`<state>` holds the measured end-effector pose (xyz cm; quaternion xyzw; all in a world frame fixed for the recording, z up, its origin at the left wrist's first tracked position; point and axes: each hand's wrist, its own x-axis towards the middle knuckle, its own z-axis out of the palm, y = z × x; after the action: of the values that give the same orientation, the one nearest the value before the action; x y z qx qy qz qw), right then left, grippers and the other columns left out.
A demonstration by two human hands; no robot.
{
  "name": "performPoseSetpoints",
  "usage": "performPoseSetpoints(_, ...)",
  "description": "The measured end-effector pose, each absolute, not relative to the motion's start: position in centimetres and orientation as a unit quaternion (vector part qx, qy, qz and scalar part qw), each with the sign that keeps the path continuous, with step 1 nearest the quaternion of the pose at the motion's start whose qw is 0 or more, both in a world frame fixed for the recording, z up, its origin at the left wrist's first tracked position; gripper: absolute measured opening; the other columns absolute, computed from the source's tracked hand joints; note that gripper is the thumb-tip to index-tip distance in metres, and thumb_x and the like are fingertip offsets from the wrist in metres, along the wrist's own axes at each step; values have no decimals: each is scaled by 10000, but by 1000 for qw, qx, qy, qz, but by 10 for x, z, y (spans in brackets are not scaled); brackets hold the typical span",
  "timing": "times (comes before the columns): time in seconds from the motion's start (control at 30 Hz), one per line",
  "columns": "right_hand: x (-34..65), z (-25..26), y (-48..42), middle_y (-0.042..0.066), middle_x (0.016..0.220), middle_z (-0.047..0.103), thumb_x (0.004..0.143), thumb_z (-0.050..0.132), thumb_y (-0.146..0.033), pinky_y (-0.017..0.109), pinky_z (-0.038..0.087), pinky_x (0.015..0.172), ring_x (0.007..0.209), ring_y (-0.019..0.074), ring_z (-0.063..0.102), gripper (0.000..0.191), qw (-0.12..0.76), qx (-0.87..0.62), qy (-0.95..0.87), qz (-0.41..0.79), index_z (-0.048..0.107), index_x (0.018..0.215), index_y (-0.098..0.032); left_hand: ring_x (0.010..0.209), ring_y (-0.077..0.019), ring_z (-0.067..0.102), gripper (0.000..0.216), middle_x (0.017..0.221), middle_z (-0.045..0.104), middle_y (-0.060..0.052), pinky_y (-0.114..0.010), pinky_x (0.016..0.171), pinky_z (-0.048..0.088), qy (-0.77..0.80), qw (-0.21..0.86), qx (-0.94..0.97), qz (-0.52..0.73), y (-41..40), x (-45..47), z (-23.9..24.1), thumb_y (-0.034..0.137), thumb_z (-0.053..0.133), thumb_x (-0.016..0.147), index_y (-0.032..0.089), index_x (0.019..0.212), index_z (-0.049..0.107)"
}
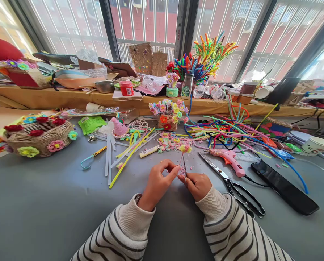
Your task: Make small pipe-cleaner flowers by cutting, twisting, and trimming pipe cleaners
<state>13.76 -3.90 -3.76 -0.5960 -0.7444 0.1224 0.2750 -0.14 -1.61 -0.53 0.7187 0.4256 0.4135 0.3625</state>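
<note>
My left hand (156, 183) and my right hand (196, 185) meet over the grey table (53, 203), both pinched on the thin stem of a small pipe-cleaner flower (185, 148) with a yellow and pink head. The stem stands roughly upright between my fingertips. Both wrists are in striped sleeves with cream cuffs. Pink fuzz crumbs lie just beyond my fingers.
Scissors (234, 186), a pink glue gun (228, 159) and a black phone (283, 187) lie to the right. Loose pipe cleaners (227, 132) spread at the back right. A woven basket with flowers (39, 137) sits left; a small flower basket (167, 117) stands behind.
</note>
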Motion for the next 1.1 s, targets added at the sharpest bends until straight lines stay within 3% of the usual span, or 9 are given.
performPoseSetpoints(0.47,133,-36,-42,-14,381,437,744,288,-494,201,224,397,369,70,366,491,256,-616,-726,168,456,426,-158,583,-94,431,206,571,460,31,-200,588,349,442,356,714,409,-17,-1,-5,309,421,706,163,562,442)
performPoseSetpoints(0.77,129,-60,-28,1,385,466,761,259,-411,227,198,402,380,95,387,448,246,-627,-734,87,442,426,-175,569,-115,458,195,546,499,12,-233,569,353,458,308,718,424,-16,3,-9,276,400,703,167,549,448)
performPoseSetpoints(1.1,130,-61,-27,0,353,458,754,230,-490,221,215,393,351,94,392,524,281,-620,-725,101,422,375,-183,563,-95,418,198,554,437,28,-215,556,335,457,299,712,441,-14,1,-11,269,383,713,164,548,409)
